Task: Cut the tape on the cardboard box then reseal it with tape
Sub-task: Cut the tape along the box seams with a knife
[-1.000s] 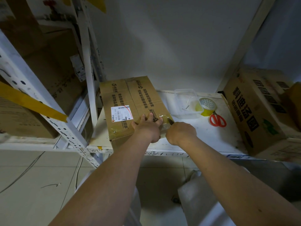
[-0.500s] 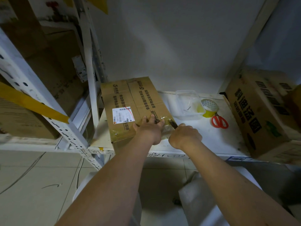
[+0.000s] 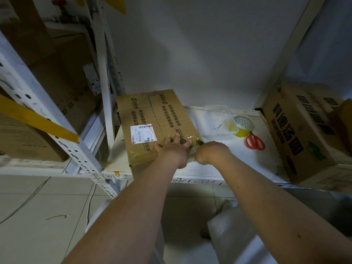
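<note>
While your left hand (image 3: 174, 149) lies flat and open on the stiff cardboard box (image 3: 152, 122), your right hand (image 3: 210, 151) at its 5 o'clock corner stays closed on a dark blade.

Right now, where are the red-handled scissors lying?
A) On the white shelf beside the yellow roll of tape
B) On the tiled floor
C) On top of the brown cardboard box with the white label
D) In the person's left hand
A: the red-handled scissors lie on the white shelf next to the yellow roll of tape, right of the brown cardboard box that both hands are working on.
</note>
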Tool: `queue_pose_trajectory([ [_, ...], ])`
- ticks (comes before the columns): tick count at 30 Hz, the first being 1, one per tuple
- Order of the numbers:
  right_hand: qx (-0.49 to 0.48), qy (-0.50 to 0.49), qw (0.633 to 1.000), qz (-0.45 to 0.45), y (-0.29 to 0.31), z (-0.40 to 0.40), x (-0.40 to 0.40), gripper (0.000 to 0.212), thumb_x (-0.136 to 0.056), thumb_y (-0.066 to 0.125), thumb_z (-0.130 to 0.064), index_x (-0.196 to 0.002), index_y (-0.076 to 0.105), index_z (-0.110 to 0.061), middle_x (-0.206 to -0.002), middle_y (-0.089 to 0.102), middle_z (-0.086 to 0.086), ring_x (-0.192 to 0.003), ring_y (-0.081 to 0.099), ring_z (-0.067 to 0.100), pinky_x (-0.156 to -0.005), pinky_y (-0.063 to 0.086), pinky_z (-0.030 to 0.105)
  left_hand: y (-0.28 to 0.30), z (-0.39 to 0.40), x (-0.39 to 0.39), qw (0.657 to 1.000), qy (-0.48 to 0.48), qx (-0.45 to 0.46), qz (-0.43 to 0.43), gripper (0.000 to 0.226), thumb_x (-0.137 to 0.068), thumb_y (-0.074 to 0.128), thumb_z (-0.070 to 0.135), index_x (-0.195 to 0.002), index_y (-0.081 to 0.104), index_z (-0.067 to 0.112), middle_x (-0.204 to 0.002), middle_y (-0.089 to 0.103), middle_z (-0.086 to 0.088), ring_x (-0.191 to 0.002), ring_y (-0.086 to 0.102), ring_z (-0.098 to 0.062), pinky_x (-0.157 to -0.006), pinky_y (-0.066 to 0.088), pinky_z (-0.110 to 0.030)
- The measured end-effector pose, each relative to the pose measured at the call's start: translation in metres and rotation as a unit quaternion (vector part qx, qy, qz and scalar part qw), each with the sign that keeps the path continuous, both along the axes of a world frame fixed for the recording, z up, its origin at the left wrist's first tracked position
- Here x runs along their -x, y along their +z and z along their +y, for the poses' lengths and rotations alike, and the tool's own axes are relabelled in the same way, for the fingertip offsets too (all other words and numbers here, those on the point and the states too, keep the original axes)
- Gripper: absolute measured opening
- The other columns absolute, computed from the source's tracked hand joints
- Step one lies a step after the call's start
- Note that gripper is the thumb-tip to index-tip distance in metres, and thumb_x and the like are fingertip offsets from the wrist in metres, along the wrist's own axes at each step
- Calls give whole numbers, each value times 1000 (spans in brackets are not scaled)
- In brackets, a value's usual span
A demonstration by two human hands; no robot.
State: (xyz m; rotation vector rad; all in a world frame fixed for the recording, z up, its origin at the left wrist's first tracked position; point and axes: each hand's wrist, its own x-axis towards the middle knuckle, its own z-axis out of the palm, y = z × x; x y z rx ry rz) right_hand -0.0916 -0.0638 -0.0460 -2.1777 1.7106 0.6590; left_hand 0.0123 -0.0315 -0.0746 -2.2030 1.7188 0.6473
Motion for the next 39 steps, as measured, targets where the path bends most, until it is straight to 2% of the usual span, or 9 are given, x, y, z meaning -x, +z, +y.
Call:
queue_pose_trajectory([
  [6,99,-30,993,-53,-20,13,9,31,-88,49,-17,-117,58,-10,-109,62,4,-104,60,25,-79,48,31,2,1,1,1000,0,5,-2,84,-93,56,21,-148,-1,46,-160,-17,4,-147,-13,-31,-112,8,-67],
  [9,121,-64,985,-105,-31,17,15,32,-89,48,-18,-119,53,-7,-116,62,8,-107,60,27,-80,46,32,2,2,1,1000,0,7,3,85,-92,57,18,-148,1,47,-160,-16,4,-148,-12,-30,-112,8,-66],
  [14,176,-77,968,-162,-47,25,19,22,-89,46,-18,-109,48,-8,-109,64,10,-98,63,28,-73,45,31,5,5,1,1000,-3,10,5,85,-91,55,13,-148,1,46,-160,-16,3,-148,-12,-30,-112,8,-66],
  [18,243,-68,948,-193,-22,-5,2,28,-91,49,-25,-111,48,-5,-110,64,14,-101,63,31,-77,46,33,7,7,1,1000,-8,4,-3,83,-92,54,15,-149,2,44,-160,-17,3,-148,-13,-30,-112,9,-67],
  [23,232,-108,946,-199,-6,-50,9,34,-88,49,-22,-115,48,-1,-113,63,18,-107,60,36,-83,48,36,11,2,-1,1000,-15,2,-6,78,-91,55,18,-148,9,46,-161,-10,2,-148,-6,-32,-110,15,-68],
  [27,189,-155,951,-187,-21,-76,34,33,-89,46,-19,-118,53,-3,-116,59,16,-109,57,34,-81,44,36,19,-7,2,999,-29,-17,-32,78,-91,53,19,-149,7,44,-159,6,-2,-144,10,-34,-106,30,-63],
  [30,179,-167,953,-179,-29,-98,45,34,-89,46,-20,-117,56,-4,-116,60,16,-108,57,34,-76,41,34,20,-14,7,999,-26,-17,-43,80,-89,55,18,-149,9,42,-152,14,-3,-139,15,-36,-101,35,-64],
  [35,174,-158,964,-121,-35,-121,49,40,-89,46,-23,-121,48,1,-115,60,17,-107,58,32,-76,43,33,15,-33,4,998,-38,-41,-39,76,-86,59,21,-146,18,43,-148,18,-6,-132,20,-39,-101,39,-57],
  [39,137,-162,970,-115,-45,-128,54,47,-82,44,-19,-125,44,1,-113,57,12,-103,57,28,-72,39,31,13,-36,4,997,-39,-53,-40,74,-88,57,22,-146,18,43,-150,13,-6,-132,20,-41,-102,39,-57],
])
